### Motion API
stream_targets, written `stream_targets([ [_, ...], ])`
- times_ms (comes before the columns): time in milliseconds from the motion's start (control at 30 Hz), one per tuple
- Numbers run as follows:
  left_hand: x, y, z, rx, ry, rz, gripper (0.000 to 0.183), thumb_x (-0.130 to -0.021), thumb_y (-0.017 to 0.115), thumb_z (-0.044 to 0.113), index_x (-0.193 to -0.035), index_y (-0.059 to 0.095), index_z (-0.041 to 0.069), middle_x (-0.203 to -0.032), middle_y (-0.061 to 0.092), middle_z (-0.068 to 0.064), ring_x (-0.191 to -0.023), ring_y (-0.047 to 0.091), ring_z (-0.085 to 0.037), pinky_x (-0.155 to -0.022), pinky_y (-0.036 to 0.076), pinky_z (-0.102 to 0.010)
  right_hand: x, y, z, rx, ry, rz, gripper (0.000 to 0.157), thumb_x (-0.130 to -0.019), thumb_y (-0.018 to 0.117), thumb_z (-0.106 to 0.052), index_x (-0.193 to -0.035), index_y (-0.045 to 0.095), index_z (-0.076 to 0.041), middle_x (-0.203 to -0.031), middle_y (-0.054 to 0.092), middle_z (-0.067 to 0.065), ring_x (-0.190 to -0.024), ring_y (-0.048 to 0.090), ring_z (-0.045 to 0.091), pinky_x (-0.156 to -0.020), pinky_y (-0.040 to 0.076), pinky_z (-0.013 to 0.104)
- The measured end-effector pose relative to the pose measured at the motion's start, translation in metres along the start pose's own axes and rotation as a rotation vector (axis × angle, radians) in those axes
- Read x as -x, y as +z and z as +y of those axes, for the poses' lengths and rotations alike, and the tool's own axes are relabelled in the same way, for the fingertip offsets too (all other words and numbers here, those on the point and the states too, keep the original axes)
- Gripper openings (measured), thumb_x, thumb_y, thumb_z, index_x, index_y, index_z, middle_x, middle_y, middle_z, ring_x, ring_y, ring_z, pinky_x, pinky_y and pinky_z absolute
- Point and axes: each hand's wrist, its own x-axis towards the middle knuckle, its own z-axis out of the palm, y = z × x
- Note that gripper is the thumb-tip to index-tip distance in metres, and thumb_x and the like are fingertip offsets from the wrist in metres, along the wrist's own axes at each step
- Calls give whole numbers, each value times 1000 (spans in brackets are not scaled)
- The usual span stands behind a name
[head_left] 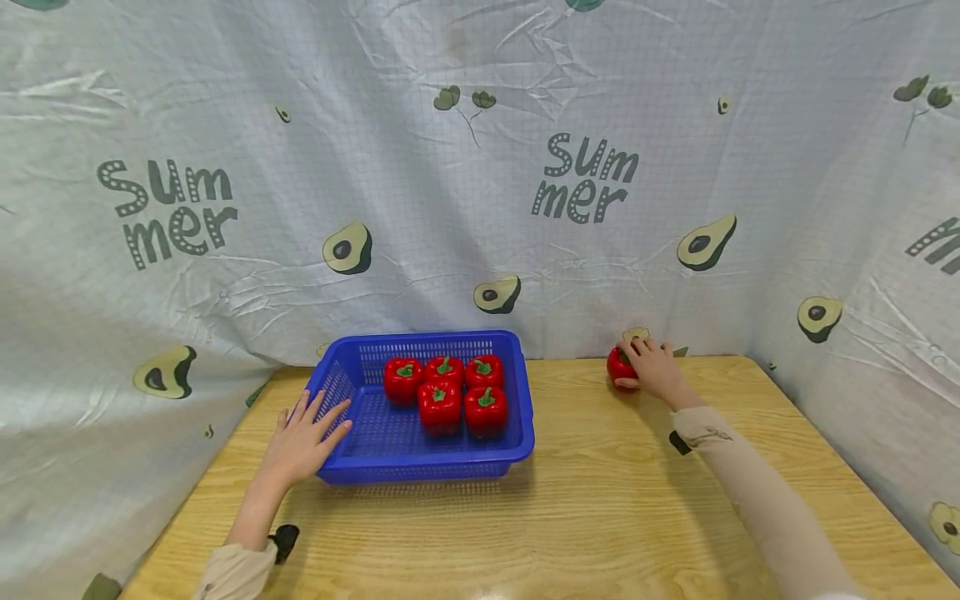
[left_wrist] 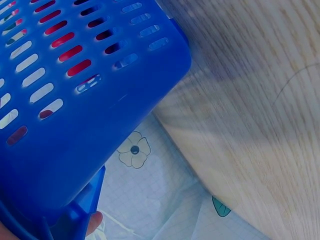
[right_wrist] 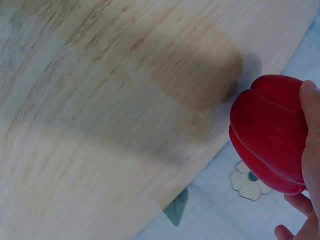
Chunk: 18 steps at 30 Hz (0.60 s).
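Observation:
At the table's back right, my right hand [head_left: 651,369] grips a red bell pepper [head_left: 618,367]. The right wrist view shows the thumb lying along the side of that pepper [right_wrist: 270,132], whose stem end is hidden there. My left hand [head_left: 300,442] rests with spread, fairly straight fingers on the left rim of a blue plastic basket [head_left: 427,462]. From the left wrist, the slotted basket wall [left_wrist: 115,95] fills much of the picture, and one fingertip [left_wrist: 95,222] shows past its rim. Several red bell peppers [head_left: 440,406] with green stems stand in the basket's middle and right part.
The wooden table [head_left: 600,517] carries the basket left of centre. A pale cloth [head_left: 420,208] printed with avocados and lettering hangs behind the table and along its sides. Dark wrist devices show under both cuffs.

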Motion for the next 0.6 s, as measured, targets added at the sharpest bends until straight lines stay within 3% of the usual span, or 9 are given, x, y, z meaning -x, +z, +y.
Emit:
stream_targets([
  [367,0,-1,0,-7,-5,-10,56,-93,31,49,-134,41,13,-141,25,-29,-131,13,-49,-100,11,-67,-3,-19,-3,-27,-126,106,67,-70,70,-46,-120,50,-7,-111,53,19,-104,47,36,-79,38,57],
  [600,0,0,1,-8,-8,-18,57,-93,30,50,-134,41,13,-141,25,-29,-131,13,-48,-100,10,-67,-3,-34,-9,12,-211,182,65,-68,70,-48,-117,51,-9,-105,55,16,-99,48,33,-78,38,54],
])
